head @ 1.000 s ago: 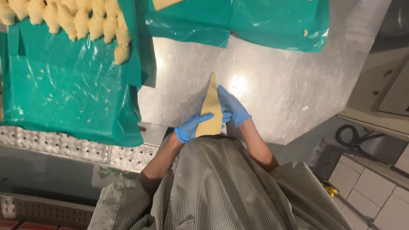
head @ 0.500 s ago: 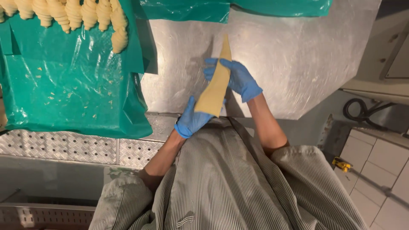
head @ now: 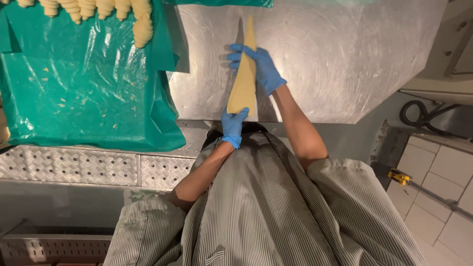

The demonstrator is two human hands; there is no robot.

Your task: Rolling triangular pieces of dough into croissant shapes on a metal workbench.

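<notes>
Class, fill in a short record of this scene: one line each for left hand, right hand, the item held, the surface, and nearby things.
Left hand: left hand, blue glove, grips the wide near end of the dough triangle.
Right hand: right hand, blue glove, lies on its narrow part.
Surface: steel table.
Nearby: green plastic sheet with rolled dough pieces.

Both gloves are bright blue, the left hand (head: 232, 126) and right hand (head: 260, 66) alike; the dough triangle (head: 244, 79) between them is pale yellow; at nine o'clock the plastic sheet (head: 84, 93) is teal green, crumb-flecked; the table (head: 345, 64) is swirl-marked silver steel; the coat (head: 276, 207) is finely grey-and-white striped.
</notes>
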